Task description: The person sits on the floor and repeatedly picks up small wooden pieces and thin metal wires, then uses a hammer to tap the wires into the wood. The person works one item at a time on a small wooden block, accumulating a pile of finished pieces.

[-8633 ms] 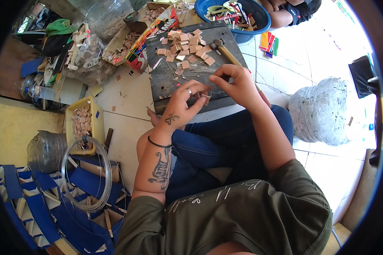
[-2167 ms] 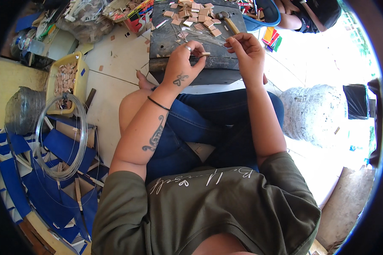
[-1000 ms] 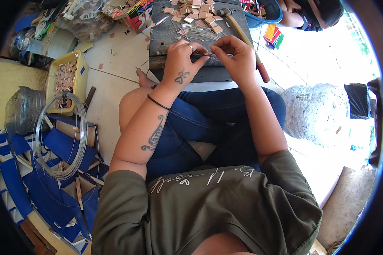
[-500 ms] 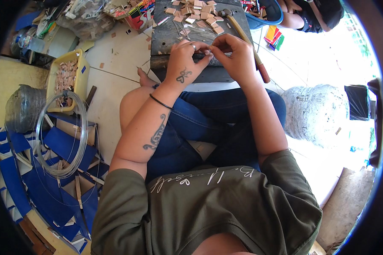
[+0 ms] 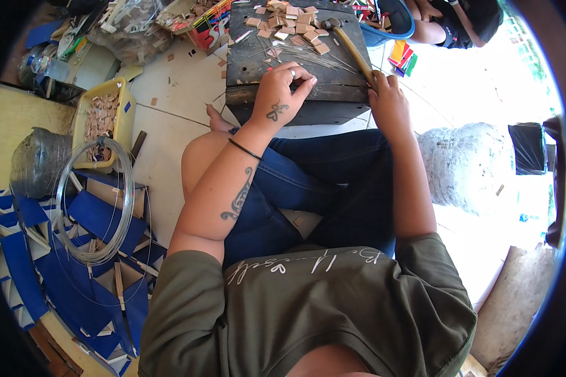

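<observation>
My right hand (image 5: 391, 108) is closed around the lower handle of a hammer (image 5: 353, 50), whose head rests on the dark wooden block (image 5: 242, 94) in front of me. The red end of the handle is hidden by that hand. Over the left part of the block, my left hand (image 5: 282, 93) pinches thumb against forefinger; whatever is between them is too small to make out. Beyond it lie several thin cut wires (image 5: 314, 58) and a pile of small square wooden pieces (image 5: 302, 28).
At left, a yellow basin (image 5: 131, 116) contains many small wooden pieces, with a wire coil (image 5: 60, 195) and blue-covered pieces (image 5: 85, 276) nearby. A plastic-wrapped bundle (image 5: 468, 163) stands at right. Beyond the block are a blue tub (image 5: 404, 34) and another person's leg (image 5: 429, 28).
My right hand has left the fingertips of my left hand and moved right onto the hammer handle. The left hand stays pinched over the block, nearly in place.
</observation>
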`<state>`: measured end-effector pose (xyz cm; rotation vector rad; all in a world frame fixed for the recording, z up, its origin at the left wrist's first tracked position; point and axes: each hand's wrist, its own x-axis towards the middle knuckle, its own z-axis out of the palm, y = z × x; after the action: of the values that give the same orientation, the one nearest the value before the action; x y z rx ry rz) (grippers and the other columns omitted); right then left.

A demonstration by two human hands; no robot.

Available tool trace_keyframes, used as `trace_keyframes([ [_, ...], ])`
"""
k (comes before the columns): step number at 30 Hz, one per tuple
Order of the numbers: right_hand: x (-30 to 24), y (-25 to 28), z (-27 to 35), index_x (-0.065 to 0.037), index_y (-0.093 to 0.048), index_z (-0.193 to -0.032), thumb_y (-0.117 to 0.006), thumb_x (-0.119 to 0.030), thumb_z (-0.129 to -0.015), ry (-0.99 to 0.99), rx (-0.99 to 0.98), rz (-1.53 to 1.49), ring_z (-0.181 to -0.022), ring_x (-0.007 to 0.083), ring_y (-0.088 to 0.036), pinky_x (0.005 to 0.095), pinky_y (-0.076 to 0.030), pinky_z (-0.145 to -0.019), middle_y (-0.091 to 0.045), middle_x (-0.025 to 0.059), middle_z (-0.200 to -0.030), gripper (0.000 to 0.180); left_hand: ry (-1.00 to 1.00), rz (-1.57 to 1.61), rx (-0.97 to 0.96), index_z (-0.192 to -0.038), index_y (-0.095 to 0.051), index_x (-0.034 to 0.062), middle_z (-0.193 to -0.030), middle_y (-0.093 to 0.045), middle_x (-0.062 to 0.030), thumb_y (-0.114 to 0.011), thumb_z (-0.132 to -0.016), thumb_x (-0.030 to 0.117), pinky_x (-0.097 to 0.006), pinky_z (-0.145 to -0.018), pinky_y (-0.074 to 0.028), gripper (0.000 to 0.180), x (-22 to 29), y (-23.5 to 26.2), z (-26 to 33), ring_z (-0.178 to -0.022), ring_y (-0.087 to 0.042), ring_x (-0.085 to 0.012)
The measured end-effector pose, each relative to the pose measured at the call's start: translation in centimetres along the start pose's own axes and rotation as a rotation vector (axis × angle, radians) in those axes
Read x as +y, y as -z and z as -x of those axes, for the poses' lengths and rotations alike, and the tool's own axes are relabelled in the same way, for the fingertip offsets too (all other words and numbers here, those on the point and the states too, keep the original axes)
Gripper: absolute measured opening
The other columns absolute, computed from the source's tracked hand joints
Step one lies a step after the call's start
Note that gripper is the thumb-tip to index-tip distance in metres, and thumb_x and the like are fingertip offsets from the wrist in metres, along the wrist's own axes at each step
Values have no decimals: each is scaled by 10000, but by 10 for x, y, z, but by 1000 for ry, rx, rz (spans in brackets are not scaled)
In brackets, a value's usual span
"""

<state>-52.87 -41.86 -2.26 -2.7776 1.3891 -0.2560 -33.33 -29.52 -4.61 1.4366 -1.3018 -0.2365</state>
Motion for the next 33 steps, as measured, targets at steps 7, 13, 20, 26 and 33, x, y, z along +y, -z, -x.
trace_keyframes([
  [7,4,35,33,-101,-447,-1374,-484,-112,-974,-108,-172,-961,-729,175,-607,340,-497,-676,-567,83,-822,401,-29,-7,20,-784,-655,-1,-744,-635,-68,-698,-820,64,-286,-624,-450,85,-2,-2,0,-664,-601,-176],
  [13,-11,83,97,-141,-480,-1397,-488,-104,-981,166,25,-591,-665,241,-616,379,-508,-656,-613,121,-844,418,-24,37,3,-784,-642,1,-740,-619,-72,-684,-829,61,-292,-613,-456,86,-3,-4,1,-654,-594,-190],
  [20,-18,101,113,-177,-481,-1405,-503,-81,-961,236,67,-359,-675,274,-633,392,-510,-625,-591,118,-830,455,-35,26,-6,-775,-637,5,-735,-603,-87,-679,-824,63,-318,-605,-468,87,-4,-3,1,-653,-607,-232],
  [26,-18,102,116,-179,-487,-1401,-510,-69,-953,233,35,-340,-664,268,-625,386,-505,-620,-585,116,-825,462,-34,49,-7,-766,-632,1,-735,-607,-91,-681,-820,63,-327,-597,-460,96,-7,-4,1,-649,-601,-237],
  [33,-15,95,116,-173,-497,-1393,-522,-68,-947,277,132,-400,-683,273,-631,392,-507,-639,-597,120,-838,459,-47,12,1,-784,-648,-2,-736,-612,-93,-685,-813,62,-323,-592,-459,80,-6,-3,1,-644,-600,-237],
])
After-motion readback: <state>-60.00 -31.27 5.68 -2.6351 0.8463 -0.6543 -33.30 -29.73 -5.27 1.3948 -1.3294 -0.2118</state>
